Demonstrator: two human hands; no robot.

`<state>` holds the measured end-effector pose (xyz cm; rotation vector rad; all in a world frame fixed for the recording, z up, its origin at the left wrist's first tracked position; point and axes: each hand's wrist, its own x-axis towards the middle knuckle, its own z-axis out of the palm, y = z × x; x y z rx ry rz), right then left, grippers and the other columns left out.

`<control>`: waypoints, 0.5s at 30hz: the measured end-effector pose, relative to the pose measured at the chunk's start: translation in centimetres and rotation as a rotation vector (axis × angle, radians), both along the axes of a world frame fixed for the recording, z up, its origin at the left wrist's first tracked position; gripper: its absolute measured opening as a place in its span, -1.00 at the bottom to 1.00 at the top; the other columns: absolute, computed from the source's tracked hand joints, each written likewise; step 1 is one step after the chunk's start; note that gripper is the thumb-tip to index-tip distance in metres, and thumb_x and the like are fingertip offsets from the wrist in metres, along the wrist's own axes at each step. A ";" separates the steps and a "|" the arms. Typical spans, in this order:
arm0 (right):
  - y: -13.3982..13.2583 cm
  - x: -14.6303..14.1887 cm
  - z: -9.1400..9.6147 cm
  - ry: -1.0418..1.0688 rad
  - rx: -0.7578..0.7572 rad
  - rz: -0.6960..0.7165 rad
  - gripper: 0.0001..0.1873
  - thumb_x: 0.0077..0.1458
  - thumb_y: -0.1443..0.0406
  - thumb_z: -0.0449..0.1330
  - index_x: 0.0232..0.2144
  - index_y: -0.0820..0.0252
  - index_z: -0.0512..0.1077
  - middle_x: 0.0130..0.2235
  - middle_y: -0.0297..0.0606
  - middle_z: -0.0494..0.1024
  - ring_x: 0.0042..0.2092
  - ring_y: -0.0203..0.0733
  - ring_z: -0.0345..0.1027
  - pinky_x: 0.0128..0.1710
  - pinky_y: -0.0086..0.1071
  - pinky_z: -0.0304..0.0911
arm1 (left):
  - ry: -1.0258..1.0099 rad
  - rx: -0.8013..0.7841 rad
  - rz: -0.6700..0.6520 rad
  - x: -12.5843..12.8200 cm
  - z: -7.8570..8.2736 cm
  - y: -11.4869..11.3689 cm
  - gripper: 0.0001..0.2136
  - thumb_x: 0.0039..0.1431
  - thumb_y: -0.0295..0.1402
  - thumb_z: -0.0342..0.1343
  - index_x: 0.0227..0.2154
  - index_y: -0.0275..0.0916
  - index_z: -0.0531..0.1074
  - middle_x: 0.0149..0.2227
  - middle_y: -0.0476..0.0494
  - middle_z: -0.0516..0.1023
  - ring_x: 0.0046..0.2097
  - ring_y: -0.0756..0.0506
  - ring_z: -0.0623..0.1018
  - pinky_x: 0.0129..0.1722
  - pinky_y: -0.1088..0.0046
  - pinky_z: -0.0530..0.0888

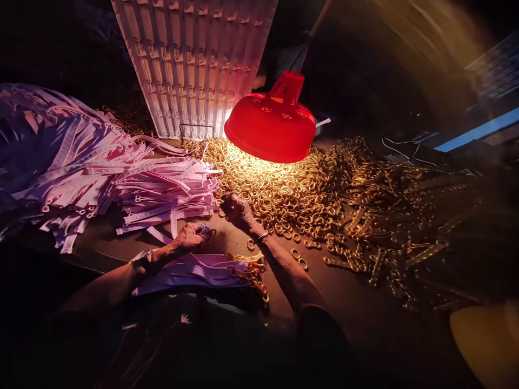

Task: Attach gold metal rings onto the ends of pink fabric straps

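My left hand (191, 236) is closed in a pinch around a pink fabric strap (174, 219), whose length trails out behind the hand. A small gold ring (213, 233) shows at its fingertips. My right hand (239, 210) is closed at the near left edge of a heap of gold rings (279, 189); what its fingers hold, if anything, is hidden, though one ring lies right beside them. Below my left forearm lies a bunch of pink straps (194, 270) with gold rings (253, 275) on their right ends. Another stack of straps (170, 189) lies just beyond my left hand.
A red lamp (271, 124) hangs low over the rings and lights them. Behind it stands a ribbed pale panel (194, 65). A large pile of pink straps (73, 151) fills the left. Gold chain-like strips (377, 216) spread to the right. Loose rings (299, 259) lie on the table (227, 237).
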<state>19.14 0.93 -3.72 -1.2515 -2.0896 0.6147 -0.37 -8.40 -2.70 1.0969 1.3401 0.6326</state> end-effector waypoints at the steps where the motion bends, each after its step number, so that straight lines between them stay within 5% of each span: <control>1: 1.9 0.6 0.2 -0.058 0.054 -0.093 -0.81 0.17 0.30 0.20 -0.16 0.19 0.52 -0.29 -0.17 0.55 -0.18 -0.11 0.38 -0.11 -0.26 0.32 | -0.021 -0.023 0.031 0.2 -0.2 -0.2 -0.82 -0.14 -0.28 0.27 -0.49 -0.27 0.47 -0.62 0.04 0.31 -0.56 0.05 0.21 -0.56 0.49 0.16; 8: 12.4 2.9 2.5 -0.388 -0.031 -0.419 -0.64 0.23 0.35 0.04 -0.01 0.13 0.52 -0.15 -0.01 0.54 -0.06 0.10 0.35 0.03 -0.03 0.21 | -0.152 0.037 0.162 0.8 -1.2 -0.9 -0.78 -0.18 -0.31 0.36 -0.41 -0.19 0.50 -0.40 -0.06 0.57 -0.38 -0.06 0.48 -0.48 0.51 0.32; 15: 14.2 1.5 3.7 -0.558 -0.076 -0.368 -0.55 0.07 0.48 0.05 -0.01 0.25 0.52 -0.05 0.07 0.55 0.03 0.18 0.36 0.07 0.00 0.11 | -0.168 -0.132 0.200 0.9 -1.5 -0.8 -0.66 -0.02 -0.24 0.28 -0.19 -0.27 0.43 -0.36 -0.13 0.57 -0.45 0.00 0.50 -0.62 0.60 0.32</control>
